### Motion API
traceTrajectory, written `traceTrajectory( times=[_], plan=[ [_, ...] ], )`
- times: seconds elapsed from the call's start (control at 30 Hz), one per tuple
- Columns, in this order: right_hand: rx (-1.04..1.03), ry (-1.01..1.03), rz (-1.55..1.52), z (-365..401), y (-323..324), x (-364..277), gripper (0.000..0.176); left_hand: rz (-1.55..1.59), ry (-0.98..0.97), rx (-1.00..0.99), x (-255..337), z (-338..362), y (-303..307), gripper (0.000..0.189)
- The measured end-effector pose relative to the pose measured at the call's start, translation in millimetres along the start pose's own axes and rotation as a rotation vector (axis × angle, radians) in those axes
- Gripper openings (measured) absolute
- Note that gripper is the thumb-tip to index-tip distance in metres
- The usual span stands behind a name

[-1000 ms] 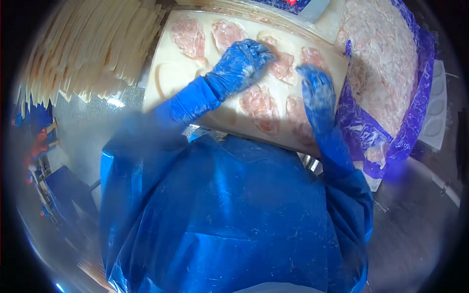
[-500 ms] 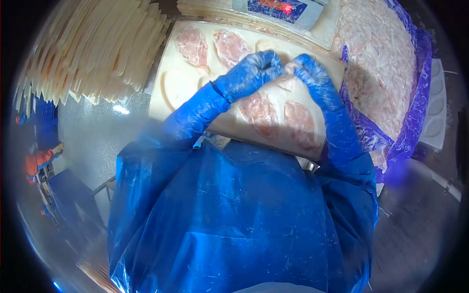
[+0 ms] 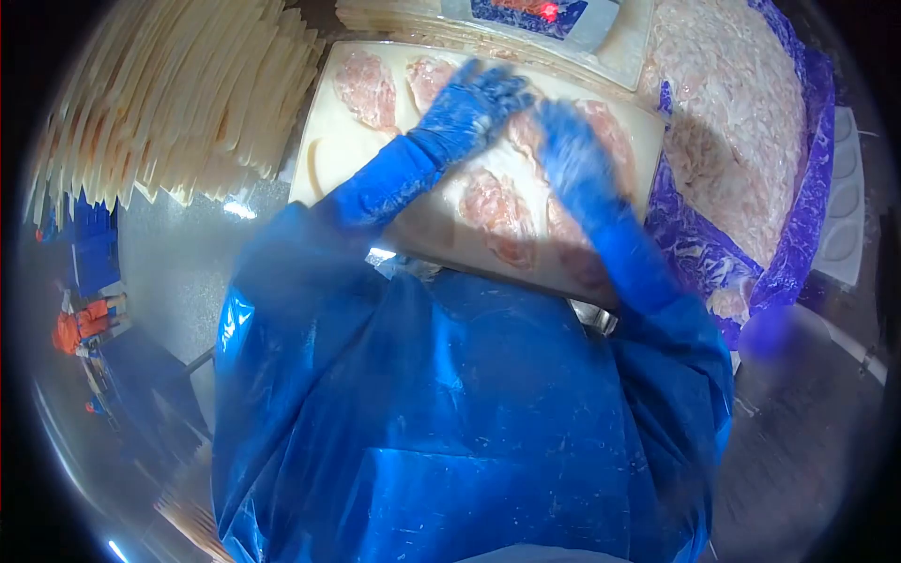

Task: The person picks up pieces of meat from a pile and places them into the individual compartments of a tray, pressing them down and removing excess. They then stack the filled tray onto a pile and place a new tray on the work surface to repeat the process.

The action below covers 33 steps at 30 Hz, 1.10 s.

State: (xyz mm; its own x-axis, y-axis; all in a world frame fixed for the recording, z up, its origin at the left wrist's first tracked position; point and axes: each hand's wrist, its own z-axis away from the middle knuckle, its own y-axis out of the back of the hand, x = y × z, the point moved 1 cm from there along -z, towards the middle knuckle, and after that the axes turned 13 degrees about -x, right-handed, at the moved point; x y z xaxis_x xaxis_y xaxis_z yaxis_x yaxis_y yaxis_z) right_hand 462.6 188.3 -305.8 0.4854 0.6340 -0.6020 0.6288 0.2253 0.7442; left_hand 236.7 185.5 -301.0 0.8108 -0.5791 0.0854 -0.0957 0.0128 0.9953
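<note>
A white tray (image 3: pixel 314 192) with oval hollows lies in front of me, bearing several flattened pieces of pale pink raw meat (image 3: pixel 497 214). My left hand (image 3: pixel 477 101), in a wet blue glove, reaches over the tray's far middle with its fingers stretched out. A piece of meat (image 3: pixel 526 136) shows just beside its fingertips, between my two hands. My right hand (image 3: pixel 575 155), gloved in blue too, is over the tray right of that piece; motion smears its fingers. It partly covers the meat pieces on the right.
A large heap of raw meat (image 3: pixel 727 122) in purple plastic film (image 3: pixel 784 267) stands at right. Many pale trays (image 3: pixel 178 94) are stacked at upper left. Behind the tray is a device with a lit red display (image 3: pixel 530 14). A person in orange (image 3: pixel 80 324) is far left.
My hands have come out of their closed, near-touching pose. The left fingers have straightened and moved up; the right hand has moved left and down. More meat shows at upper right.
</note>
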Motion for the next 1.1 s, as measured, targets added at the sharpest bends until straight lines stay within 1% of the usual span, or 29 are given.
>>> traceTrajectory(
  times=[0.03, 0.07, 0.1, 0.13, 0.17, 0.2, 0.23, 0.27, 0.3, 0.33, 0.37, 0.4, 0.43, 0.47, 0.5, 0.53, 0.57, 0.63, 0.7, 0.73, 0.77, 0.8, 0.83, 0.9, 0.93, 0.97, 1.03, 1.07, 1.1],
  plan=[
    [-0.139, 0.063, 0.294, 20, 2, -14, 0.040, -0.002, -0.007, 0.006, -9, 1, -6, 0.048],
    [-0.287, 0.124, 0.585, 33, 3, -22, 0.044, -0.014, 0.123, 0.001, -12, 3, -1, 0.049],
    [-0.299, 0.129, 0.584, 33, 8, -27, 0.044, -0.020, 0.265, -0.008, -11, 6, 7, 0.050],
    [-0.262, 0.036, 0.447, 33, 15, -33, 0.047, -0.095, 0.233, -0.016, -5, 4, 14, 0.051],
    [-0.215, -0.061, 0.312, 31, 20, -40, 0.049, -0.090, 0.228, -0.024, 2, 0, 10, 0.051],
    [-0.161, -0.081, 0.316, 20, 19, -46, 0.050, 0.076, 0.066, -0.001, 12, -8, 4, 0.052],
    [-0.162, -0.083, 0.316, 22, 13, -49, 0.050, 0.239, -0.093, 0.024, 20, -13, -1, 0.054],
    [-0.245, -0.039, 0.423, 27, 5, -52, 0.051, 0.118, -0.043, 0.010, 17, -21, -5, 0.060],
    [-0.323, 0.001, 0.533, 31, 2, -53, 0.053, 0.112, -0.052, 0.013, 9, -25, -6, 0.060],
    [-0.299, 0.027, 0.459, 40, 8, -56, 0.054, -0.036, 0.151, 0.017, -2, -28, -8, 0.061],
    [-0.305, 0.019, 0.464, 50, 15, -59, 0.054, -0.175, 0.362, 0.020, -4, -30, -3, 0.063],
    [-0.338, -0.049, 0.260, 58, 24, -61, 0.053, 0.131, 0.355, 0.218, 3, -31, 1, 0.063],
    [-0.360, -0.120, 0.060, 62, 33, -60, 0.053, 0.144, 0.341, 0.221, 24, -32, -2, 0.063],
    [-0.223, -0.072, 0.041, 63, 44, -55, 0.044, 0.191, 0.223, 0.164, 54, -34, -7, 0.064],
    [-0.215, -0.094, 0.064, 63, 60, -51, 0.044, 0.237, 0.098, 0.109, 79, -39, -9, 0.064],
    [-0.210, -0.309, 0.206, 63, 78, -45, 0.040, 0.307, 0.086, 0.124, 93, -46, -9, 0.066],
    [-0.200, -0.522, 0.343, 66, 94, -36, 0.035, 0.319, 0.061, 0.131, 89, -57, -11, 0.066],
    [0.265, -0.577, -0.244, 77, 118, 5, 0.025, 0.144, 0.229, 0.207, 61, -65, -16, 0.067],
    [0.227, -0.569, 0.028, 78, 151, 58, 0.023, 0.123, 0.206, 0.169, 58, -67, -17, 0.069],
    [0.241, -0.571, 0.024, 77, 149, 90, 0.023, 0.130, 0.210, 0.157, 59, -66, -15, 0.069],
    [0.172, -0.468, 0.156, 81, 137, 122, 0.023, 0.140, 0.217, 0.140, 60, -64, -15, 0.068],
    [0.101, -0.362, 0.287, 87, 130, 137, 0.023, 0.128, 0.195, 0.167, 61, -64, -13, 0.065],
    [0.109, -0.368, 0.285, 92, 132, 137, 0.023, 0.124, 0.186, 0.165, 62, -63, -14, 0.065],
    [-0.108, -0.540, -0.027, 84, 142, 133, 0.026, 0.112, 0.214, 0.142, 60, -64, -13, 0.065],
    [-0.180, -0.582, -0.067, 84, 158, 125, 0.020, 0.097, 0.221, 0.144, 61, -64, -12, 0.064],
    [-0.189, -0.574, -0.062, 89, 161, 126, 0.020, 0.099, 0.232, 0.150, 60, -63, -13, 0.064],
    [0.179, -0.441, -0.235, 105, 165, 130, 0.016, 0.129, 0.229, 0.128, 58, -64, -16, 0.064],
    [0.097, -0.524, -0.068, 105, 177, 124, 0.017, 0.139, 0.222, 0.152, 58, -63, -16, 0.062],
    [0.091, -0.518, -0.067, 99, 181, 113, 0.017, 0.139, 0.230, 0.156, 57, -61, -15, 0.062]
  ],
)
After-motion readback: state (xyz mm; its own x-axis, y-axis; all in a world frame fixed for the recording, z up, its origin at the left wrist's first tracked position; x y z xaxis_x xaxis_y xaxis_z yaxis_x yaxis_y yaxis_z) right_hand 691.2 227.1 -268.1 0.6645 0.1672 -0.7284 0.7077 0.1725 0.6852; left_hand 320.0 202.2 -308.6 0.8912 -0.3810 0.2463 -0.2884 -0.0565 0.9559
